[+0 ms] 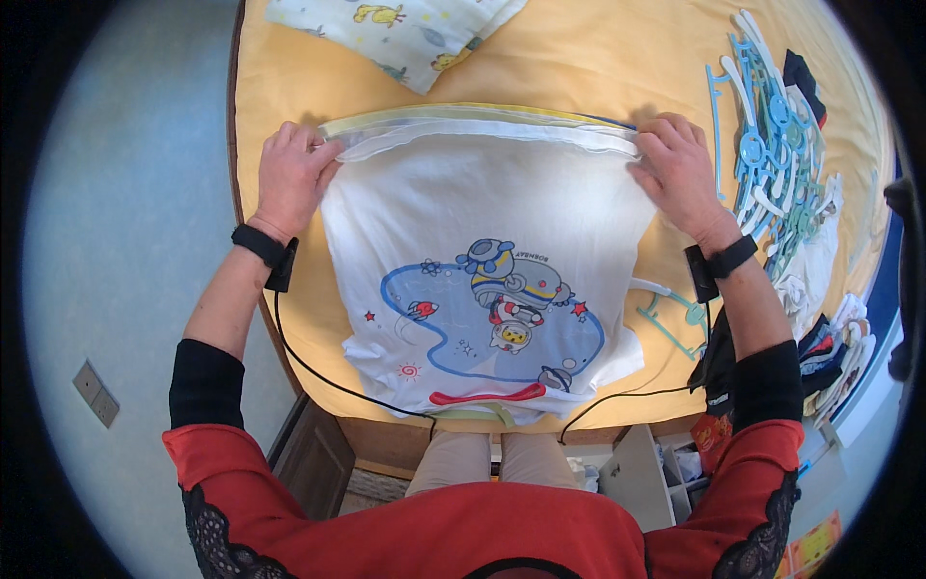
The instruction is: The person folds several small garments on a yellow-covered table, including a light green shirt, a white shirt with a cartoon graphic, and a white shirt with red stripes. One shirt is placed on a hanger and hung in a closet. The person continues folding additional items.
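Note:
A white T-shirt [502, 203] with a blue space print lies spread on the yellow bed sheet, its red-trimmed collar [487, 396] toward me. My left hand [295, 174] pinches the left end of the far hem, fingers closed. At the hem's right end my right hand [675, 169] grips in the same way. Several cloth layers, white, yellowish and a bit of blue, show along the hem [482, 125] between the hands. A pale green curved piece [473, 416] sticks out below the collar; what it belongs to is mostly hidden.
A cloth with animal prints [405, 24] lies at the far left. Several blue, white and green hangers [762, 135] are piled at right, above folded clothes [834, 352]. One hanger [690, 314] lies beside the shirt. Black cables [333, 381] run from my wrist straps. A wall stands left.

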Available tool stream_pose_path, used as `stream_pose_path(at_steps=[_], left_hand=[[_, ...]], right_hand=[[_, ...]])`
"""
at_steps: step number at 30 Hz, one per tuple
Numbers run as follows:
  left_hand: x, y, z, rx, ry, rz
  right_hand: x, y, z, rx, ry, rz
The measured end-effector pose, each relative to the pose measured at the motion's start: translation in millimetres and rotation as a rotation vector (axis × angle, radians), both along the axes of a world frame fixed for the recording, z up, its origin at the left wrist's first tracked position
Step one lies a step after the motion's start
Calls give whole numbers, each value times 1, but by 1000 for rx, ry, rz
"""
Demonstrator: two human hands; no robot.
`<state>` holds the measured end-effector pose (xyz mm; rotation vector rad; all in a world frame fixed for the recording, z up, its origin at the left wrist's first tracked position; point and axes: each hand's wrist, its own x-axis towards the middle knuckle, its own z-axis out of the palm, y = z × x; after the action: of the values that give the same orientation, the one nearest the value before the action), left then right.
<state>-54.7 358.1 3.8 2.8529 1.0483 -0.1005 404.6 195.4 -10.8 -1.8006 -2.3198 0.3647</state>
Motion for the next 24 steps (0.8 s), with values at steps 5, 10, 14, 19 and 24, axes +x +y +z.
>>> stream_pose_path(at_steps=[5,10,14,19,24], left_hand=[[20,-8,-4,40,-213,-75],[20,-3,-13,-55,-149,-129],[14,1,-12,-101,-151,-194],[24,3,-10,-109,-208,-200],[35,5,-7,-180,-207,-230]], right_hand=[[-27,13,-4,-22,105,4],[-39,14,-2,88,122,276],[-39,17,1,63,143,277],[-47,34,-5,-1,175,265],[-58,35,-13,17,130,329]])
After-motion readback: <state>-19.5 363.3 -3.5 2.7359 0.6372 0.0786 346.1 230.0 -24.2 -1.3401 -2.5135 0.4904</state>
